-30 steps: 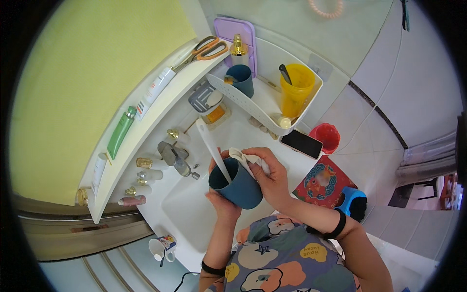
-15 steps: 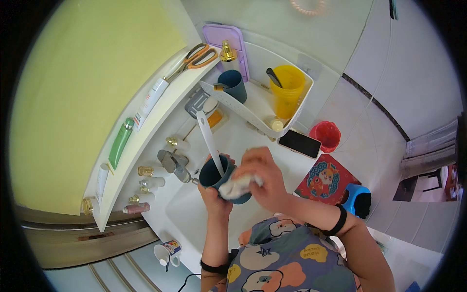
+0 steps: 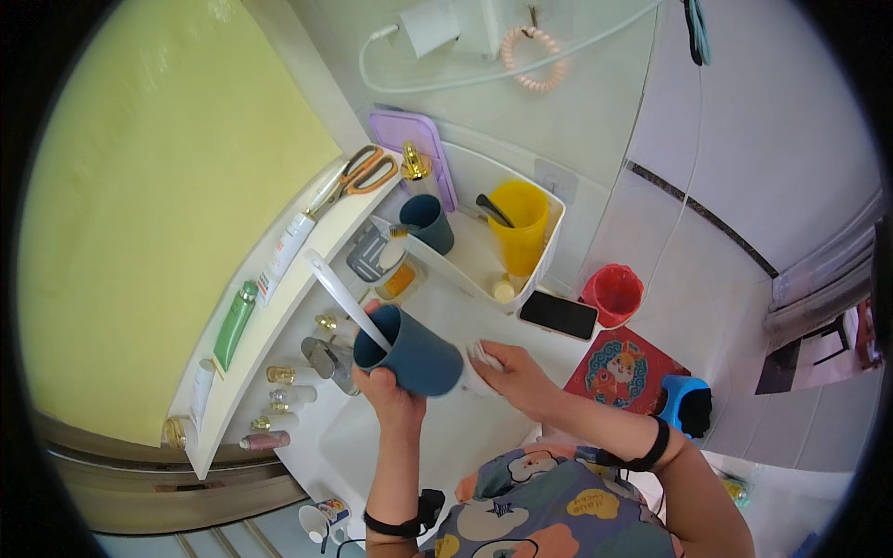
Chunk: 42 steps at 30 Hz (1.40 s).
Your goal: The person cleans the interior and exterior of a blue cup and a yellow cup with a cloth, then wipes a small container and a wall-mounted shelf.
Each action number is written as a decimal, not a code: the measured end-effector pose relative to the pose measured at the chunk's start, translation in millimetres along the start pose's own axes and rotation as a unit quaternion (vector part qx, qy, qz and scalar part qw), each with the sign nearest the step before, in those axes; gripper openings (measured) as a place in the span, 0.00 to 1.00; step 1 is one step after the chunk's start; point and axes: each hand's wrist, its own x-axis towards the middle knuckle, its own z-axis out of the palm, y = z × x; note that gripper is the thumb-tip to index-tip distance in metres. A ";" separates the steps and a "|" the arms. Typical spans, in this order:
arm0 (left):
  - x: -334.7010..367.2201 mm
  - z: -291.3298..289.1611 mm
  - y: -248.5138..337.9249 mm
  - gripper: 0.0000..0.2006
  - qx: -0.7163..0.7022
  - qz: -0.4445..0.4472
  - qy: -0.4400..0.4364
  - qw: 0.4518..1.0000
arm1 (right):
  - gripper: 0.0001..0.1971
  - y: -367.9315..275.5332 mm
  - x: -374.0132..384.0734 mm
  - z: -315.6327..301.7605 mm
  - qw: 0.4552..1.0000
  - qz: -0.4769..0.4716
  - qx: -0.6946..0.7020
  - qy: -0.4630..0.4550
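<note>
My left hand (image 3: 393, 398) is wrapped round a dark blue cup (image 3: 420, 355), which tilts over the white sink (image 3: 358, 451). A white long-handled item (image 3: 346, 296) leans out of the cup's mouth; its lower end is hidden inside. With bent fingers, my right hand (image 3: 519, 377) pinches a white cloth (image 3: 478, 374) against the cup's base end. Just beyond the cup is the grey faucet (image 3: 326, 361).
A white basket (image 3: 465, 290) holds a yellow cup (image 3: 519, 228) and another blue cup (image 3: 428, 223). Beside it lie a phone (image 3: 558, 314) and a red container (image 3: 614, 293). Scissors (image 3: 367, 172) and tubes rest on the left shelf (image 3: 270, 339). A white mug (image 3: 321, 519) stands lower left.
My right hand and the cloth have shifted from the cup's side to its base end. The cup has turned, its base now pointing right. The view has tilted upward.
</note>
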 end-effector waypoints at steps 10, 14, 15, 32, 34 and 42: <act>89.6 82.7 8.7 0.35 0.202 0.046 -0.045 0.977 | 0.16 -66.7 -2.4 -104.8 0.929 -0.255 -0.195 0.183; 120.1 91.3 -14.7 0.38 0.252 0.080 -0.020 0.964 | 0.20 -71.6 19.4 -113.2 0.874 -0.294 -0.320 0.217; 125.9 90.9 -20.4 0.39 0.265 0.089 -0.024 0.960 | 0.20 -70.6 24.3 -111.7 0.870 -0.286 -0.338 0.215; 160.1 81.5 -84.1 0.38 0.517 0.056 -0.147 0.842 | 0.16 -71.3 37.2 -116.3 0.828 -0.276 -0.444 0.202; 156.0 82.5 -88.3 0.40 0.513 0.054 -0.158 0.842 | 0.16 -71.9 37.1 -116.5 0.825 -0.276 -0.451 0.201; 133.7 91.0 -71.1 0.45 0.749 0.151 -0.137 0.630 | 0.15 -72.2 37.7 -113.8 0.809 -0.282 -0.470 0.215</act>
